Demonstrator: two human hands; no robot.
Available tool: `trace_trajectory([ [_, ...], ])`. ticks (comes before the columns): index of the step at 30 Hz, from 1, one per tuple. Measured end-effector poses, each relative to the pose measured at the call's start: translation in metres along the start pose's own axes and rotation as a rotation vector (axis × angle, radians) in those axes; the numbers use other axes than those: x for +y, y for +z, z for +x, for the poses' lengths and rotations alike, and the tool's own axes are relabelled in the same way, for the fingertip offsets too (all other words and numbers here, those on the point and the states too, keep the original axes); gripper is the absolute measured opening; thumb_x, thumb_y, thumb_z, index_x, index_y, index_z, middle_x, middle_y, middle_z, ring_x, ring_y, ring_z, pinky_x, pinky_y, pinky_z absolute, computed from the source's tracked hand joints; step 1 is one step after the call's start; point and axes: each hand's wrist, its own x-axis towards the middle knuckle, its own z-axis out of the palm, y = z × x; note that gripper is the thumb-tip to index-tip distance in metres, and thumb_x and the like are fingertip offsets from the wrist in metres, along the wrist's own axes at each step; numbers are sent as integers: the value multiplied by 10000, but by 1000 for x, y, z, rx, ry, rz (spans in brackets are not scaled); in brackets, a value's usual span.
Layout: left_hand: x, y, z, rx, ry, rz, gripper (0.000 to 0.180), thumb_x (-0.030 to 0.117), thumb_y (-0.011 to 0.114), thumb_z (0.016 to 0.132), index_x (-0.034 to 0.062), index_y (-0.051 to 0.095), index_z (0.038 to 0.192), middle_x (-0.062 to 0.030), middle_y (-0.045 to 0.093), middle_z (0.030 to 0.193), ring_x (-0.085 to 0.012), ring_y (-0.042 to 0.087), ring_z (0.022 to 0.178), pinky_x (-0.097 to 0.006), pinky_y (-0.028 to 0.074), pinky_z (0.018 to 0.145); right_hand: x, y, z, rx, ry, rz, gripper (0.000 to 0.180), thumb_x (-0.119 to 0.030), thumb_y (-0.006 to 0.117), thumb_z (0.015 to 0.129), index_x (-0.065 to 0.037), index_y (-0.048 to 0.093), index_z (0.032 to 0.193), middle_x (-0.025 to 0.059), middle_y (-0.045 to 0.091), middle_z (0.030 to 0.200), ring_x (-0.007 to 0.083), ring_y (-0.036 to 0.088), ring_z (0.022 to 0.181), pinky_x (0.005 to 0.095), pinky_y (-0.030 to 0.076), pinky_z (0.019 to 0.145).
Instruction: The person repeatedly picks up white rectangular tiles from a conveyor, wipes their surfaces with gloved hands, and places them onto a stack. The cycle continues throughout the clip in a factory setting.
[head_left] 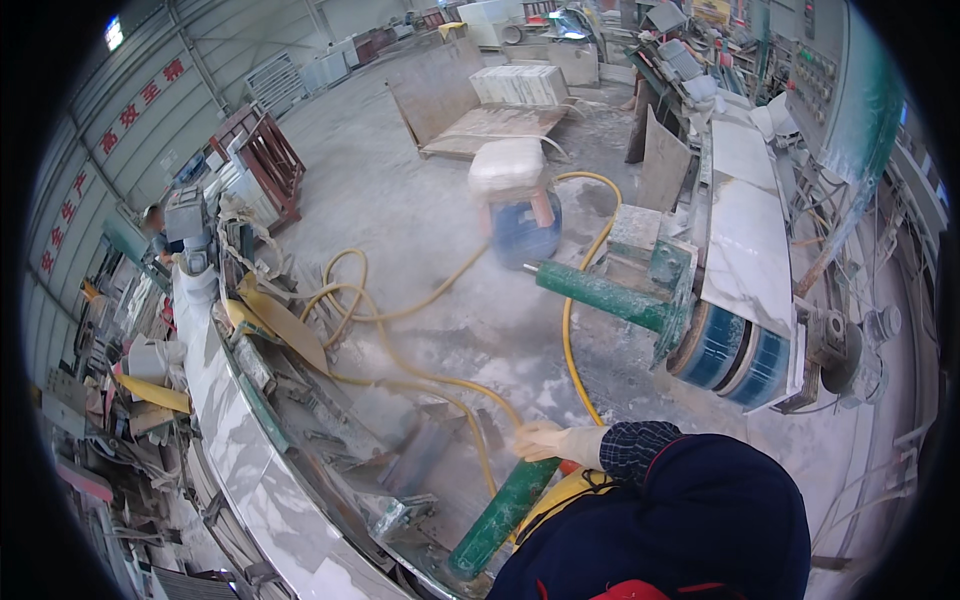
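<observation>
My right hand (545, 441), in a cream glove with a dark checked cuff, comes in from the lower right. Its fingers look curled together at the upper end of a green metal roller (500, 520). Whatever lies inside the fingers is hidden. A yellow hose (480, 383) passes right behind the glove. Close under the wrist are a bit of orange-red and a yellow piece of cloth or apron (570, 493). My left hand is out of the picture.
A marble-patterned strip (270, 480) runs along a machine at left. Another green roller (600, 297) juts from the right-hand machine, beside blue wheels (730, 350). Hose loops cross the dusty floor near a padded stool (508, 172). A pallet (490, 130) bears slabs. A person (155, 225) stands far left.
</observation>
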Motion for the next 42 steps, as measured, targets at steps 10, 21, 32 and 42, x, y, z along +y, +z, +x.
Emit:
trace_trajectory([
  [10,7,-12,3,12,1,35,258,112,575,988,-43,657,1178,-228,678,1100,-337,648,1011,-425,532,909,-4,4,-8,11,1,-60,396,-276,605,1014,-105,535,1364,174,675,1267,326,695,1093,434,602,839],
  [21,1,-12,-4,20,12,66,259,114,577,991,-42,656,1182,-220,678,1110,-325,648,1020,-421,536,910,-7,6,-11,20,16,-43,372,-262,605,1012,-106,558,1346,181,671,1271,335,690,1097,449,595,849],
  [32,7,-22,-11,27,17,102,260,116,579,993,-42,655,1185,-212,677,1120,-312,649,1028,-417,541,910,-7,3,-8,-1,36,-44,392,-259,607,1012,-126,539,1373,183,661,1287,342,687,1103,460,592,860],
  [42,-1,-33,-18,27,14,142,261,117,581,995,-42,653,1189,-205,677,1129,-300,649,1036,-414,545,910,-7,1,-10,-20,19,-69,420,-280,602,1017,-125,520,1398,197,655,1297,348,680,1118,462,588,866],
])
